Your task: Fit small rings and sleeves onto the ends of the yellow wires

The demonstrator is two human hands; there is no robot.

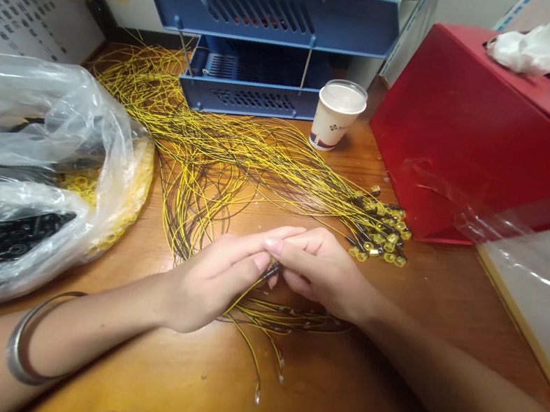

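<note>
My left hand [220, 274] and my right hand [319, 271] meet over the middle of the wooden table [371, 386], fingertips touching. Both pinch a thin yellow-and-black wire with a small black piece [271, 273] at the point where the fingers meet. A few loose wires [261, 345] trail from under my hands toward the front edge. A large tangle of yellow wires [225, 154] spreads behind my hands, and its ends carry yellow connectors [382, 232] bunched to the right. My left wrist wears a metal bangle [25, 339].
Clear plastic bags [17, 189] holding black parts and yellow rings lie at the left. A blue tiered tray [264, 26] stands at the back, a lidded paper cup [336, 114] beside it. A red box [471, 120] with white tissue on top fills the right.
</note>
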